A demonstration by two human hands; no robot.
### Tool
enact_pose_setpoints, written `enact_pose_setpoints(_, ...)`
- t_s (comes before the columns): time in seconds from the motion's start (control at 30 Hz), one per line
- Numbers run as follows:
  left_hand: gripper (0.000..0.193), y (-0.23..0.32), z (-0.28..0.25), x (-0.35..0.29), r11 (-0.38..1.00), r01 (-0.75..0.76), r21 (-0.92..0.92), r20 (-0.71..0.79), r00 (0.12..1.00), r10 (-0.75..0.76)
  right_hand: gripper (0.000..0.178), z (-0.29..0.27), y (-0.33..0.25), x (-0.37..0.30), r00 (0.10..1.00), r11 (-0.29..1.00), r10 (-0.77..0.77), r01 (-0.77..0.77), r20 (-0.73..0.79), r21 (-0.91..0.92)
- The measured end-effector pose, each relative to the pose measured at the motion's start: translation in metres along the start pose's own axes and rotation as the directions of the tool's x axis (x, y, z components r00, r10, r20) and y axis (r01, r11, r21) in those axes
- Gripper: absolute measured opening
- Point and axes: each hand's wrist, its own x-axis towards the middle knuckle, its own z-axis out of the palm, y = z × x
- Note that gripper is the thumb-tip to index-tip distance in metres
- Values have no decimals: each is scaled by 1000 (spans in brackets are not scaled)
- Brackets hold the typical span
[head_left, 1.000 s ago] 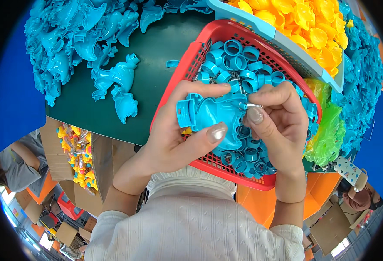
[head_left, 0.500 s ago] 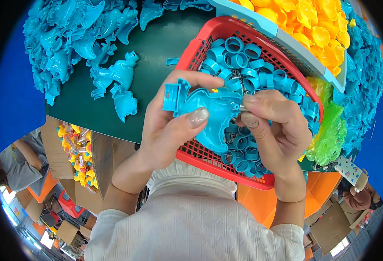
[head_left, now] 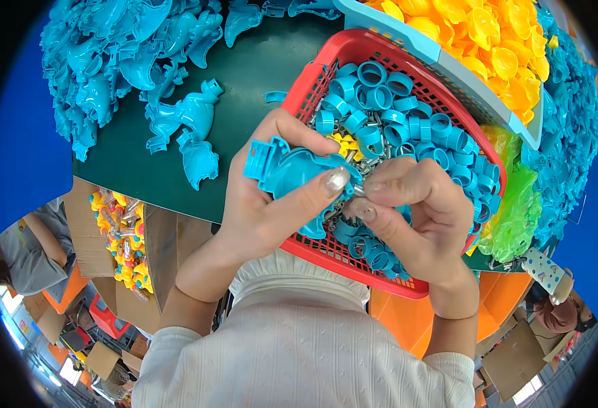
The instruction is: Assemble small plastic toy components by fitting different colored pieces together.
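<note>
My left hand [head_left: 264, 212] is closed round a blue plastic shell half [head_left: 291, 171], its thumb pressed across the hollow side. At the shell's right end, my right hand [head_left: 425, 221] pinches a small metal spring [head_left: 358, 190] between thumb and forefinger. The spring meets the shell's edge there; whether it sits on a peg is hidden by the fingertips. Both hands are above a red basket [head_left: 343, 275] holding many blue plastic rings [head_left: 380, 97], loose metal springs, and a few small yellow parts [head_left: 345, 144].
A heap of blue shell pieces [head_left: 119, 58] covers the dark green table [head_left: 258, 68] at the far left. Behind the basket stands a grey-blue crate [head_left: 442, 61] of yellow pieces. Green plastic bags [head_left: 516, 211] and another blue heap [head_left: 567, 136] lie at right. A carton [head_left: 85, 234] holds yellow toys.
The shell has tilted and moved slightly down in my left hand. My right hand has shifted left and lower, still pinching the spring against the shell's end.
</note>
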Motion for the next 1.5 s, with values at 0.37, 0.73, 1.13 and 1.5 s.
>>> enact_pose_setpoints(0.37, 37, -2, 3, 2, 940, -39, -340, -174, 985, -22, 19, -19, -8, 7, 982, 999, -20, 27, -185, 40)
enact_pose_setpoints(0.73, 57, -2, 5, 2, 982, -37, -186, -33, 999, 31, 15, -11, 1, -2, 975, 429, 111, 128, 192, -894)
enact_pose_setpoints(1.13, 56, -1, 3, 4, 978, -31, -205, -45, 999, 23, 18, 2, 20, -1, 970, 413, 42, 201, 239, -888)
enact_pose_setpoints(1.5, 68, -3, 3, 0, 981, -157, -118, -54, 987, 151, 11, -24, -7, 6, 994, 820, -21, -42, -103, -571)
